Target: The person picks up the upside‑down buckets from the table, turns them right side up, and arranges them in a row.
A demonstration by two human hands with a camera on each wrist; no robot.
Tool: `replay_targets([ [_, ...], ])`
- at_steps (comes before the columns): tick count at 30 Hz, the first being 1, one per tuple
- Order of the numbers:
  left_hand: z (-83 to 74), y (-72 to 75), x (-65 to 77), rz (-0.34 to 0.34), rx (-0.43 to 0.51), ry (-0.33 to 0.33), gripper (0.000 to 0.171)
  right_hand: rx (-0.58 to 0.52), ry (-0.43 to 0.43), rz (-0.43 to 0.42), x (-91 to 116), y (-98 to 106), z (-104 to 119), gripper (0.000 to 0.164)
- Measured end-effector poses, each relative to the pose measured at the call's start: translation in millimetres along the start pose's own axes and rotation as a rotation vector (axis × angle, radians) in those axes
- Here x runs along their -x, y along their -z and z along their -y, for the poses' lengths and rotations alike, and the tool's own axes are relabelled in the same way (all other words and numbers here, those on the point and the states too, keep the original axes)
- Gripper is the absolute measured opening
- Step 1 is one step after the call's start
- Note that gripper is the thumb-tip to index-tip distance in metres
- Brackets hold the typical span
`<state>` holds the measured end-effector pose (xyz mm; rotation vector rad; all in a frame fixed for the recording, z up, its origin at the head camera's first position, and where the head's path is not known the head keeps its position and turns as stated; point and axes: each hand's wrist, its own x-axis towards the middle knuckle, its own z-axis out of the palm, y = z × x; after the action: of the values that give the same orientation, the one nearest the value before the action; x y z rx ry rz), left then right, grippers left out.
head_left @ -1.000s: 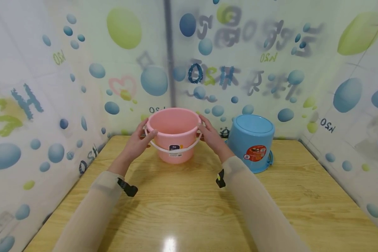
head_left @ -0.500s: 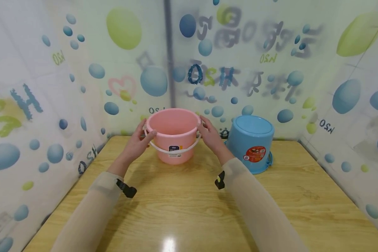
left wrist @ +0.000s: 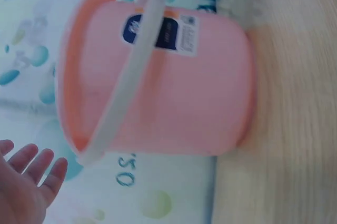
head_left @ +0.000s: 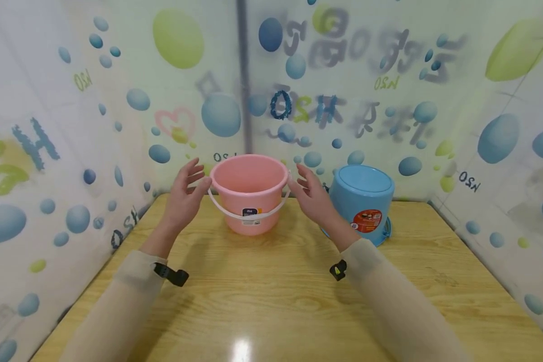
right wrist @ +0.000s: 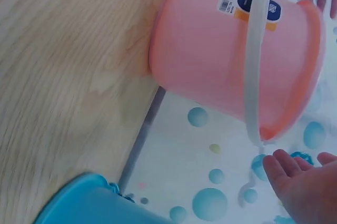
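One pink bucket (head_left: 252, 202): upright on the wooden surface (head_left: 253, 301), between the fingers of the left hand (head_left: 184, 197) and the right hand (head_left: 314, 198), rim at about fingertip height.
Left fingers: loosely spread, just beside the rim, apart from it.
Right fingers: relaxed, slightly bent, just beside the opposite rim, a gap showing in the right wrist view.
White handle (head_left: 252, 218): lowered across the bucket's front, below the fingertips.
Blue bucket (head_left: 363, 200): upside down, near the right fingers, on their outer side.

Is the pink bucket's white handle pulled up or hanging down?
Hanging down. The white handle loops below the rim and across the front of the pink bucket, partly covering its label.
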<state>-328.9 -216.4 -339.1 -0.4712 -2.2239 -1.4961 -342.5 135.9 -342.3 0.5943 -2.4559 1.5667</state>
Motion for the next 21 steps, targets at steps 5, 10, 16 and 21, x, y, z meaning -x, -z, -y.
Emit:
replay_targets([
  [5,-25.3,-7.1,7.4,0.002,0.000,-0.085,0.062,0.057,0.050,0.049,24.2,11.6,5.7,0.071],
  [10,-47.0,-25.4,18.2,0.106,0.070,-0.183,0.062,0.088,0.098,0.092,52.5,26.0,5.5,0.067],
  [16,-62.9,-54.4,31.6,0.316,0.136,-0.269,0.066,0.138,0.109,0.094,87.7,54.1,-0.4,0.064],
  [21,-73.0,-80.0,37.3,0.452,0.130,-0.284,0.074,0.192,0.110,0.074,112.9,83.2,-9.2,0.063],
])
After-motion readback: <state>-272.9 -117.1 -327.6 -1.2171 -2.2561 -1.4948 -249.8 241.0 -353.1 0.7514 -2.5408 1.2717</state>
